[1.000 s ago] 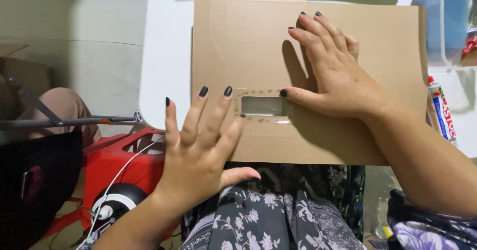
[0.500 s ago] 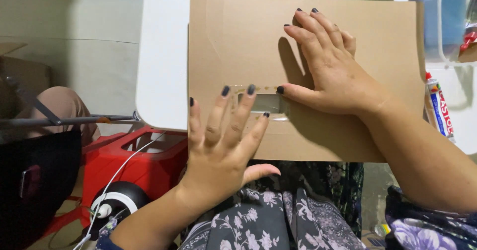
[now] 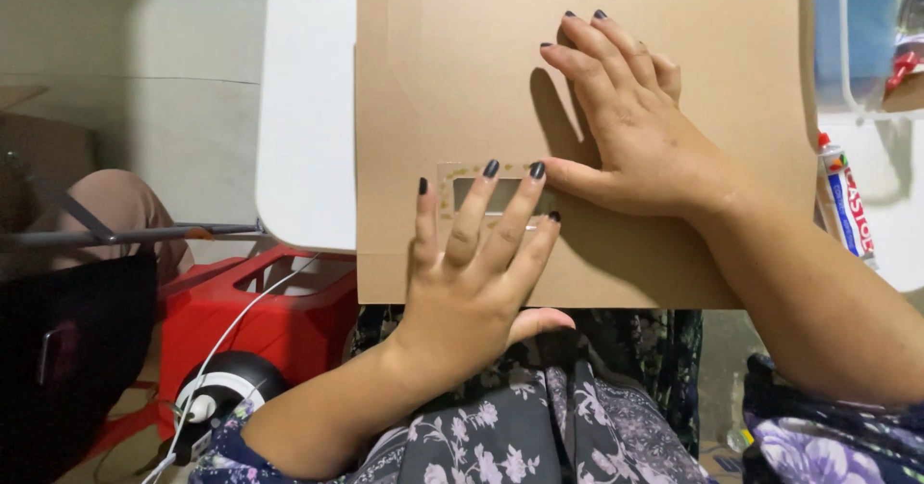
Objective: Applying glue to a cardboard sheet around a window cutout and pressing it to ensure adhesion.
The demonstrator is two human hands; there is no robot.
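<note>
the small rectangular window cutout (image 3: 500, 195) sits low-centre in the flat brown cardboard sheet (image 3: 443, 80), long axis running left-right, with a dotted glue border around it; the sheet lies on the white table (image 3: 308, 157) and overhangs the near edge above the person's lap. the left hand (image 3: 472, 282) is directly on it, fingers spread flat and open, tips covering the cutout from the near side, gripping nothing. the right hand (image 3: 635, 128) lies just beyond and to the right, also open and palm-down, thumb tip touching the cutout's right end; a glue tube (image 3: 845, 200) rests well off to the right.
</note>
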